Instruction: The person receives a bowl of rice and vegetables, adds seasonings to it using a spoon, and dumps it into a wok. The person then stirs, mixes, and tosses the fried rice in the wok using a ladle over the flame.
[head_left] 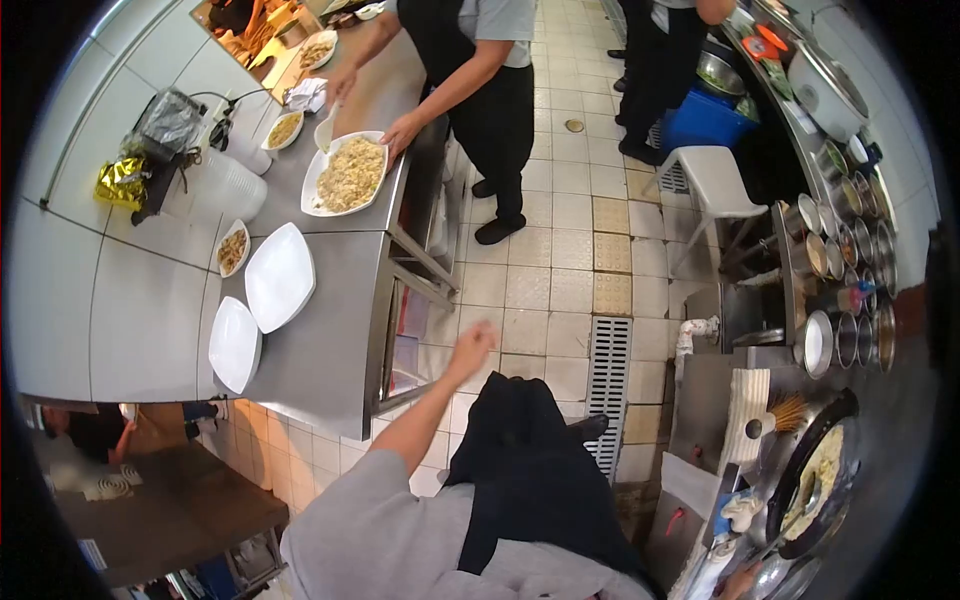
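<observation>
Head view — pale floor tiles [570,250] separate wok [785,490] from steel counter [335,310].

Wok [784,492]: dark, round, thick-rimmed; open side up, at the lower right; partly cut by shadow.
Wok contents [825,462]: pale yellow food, loose, spread across the wok's interior; exact kind not discernible.
Ladle [812,490]: metal; head inside the wok at the food; handle slanting out across the near rim.

No lettering, label, brand, number or sign can be read here
</observation>
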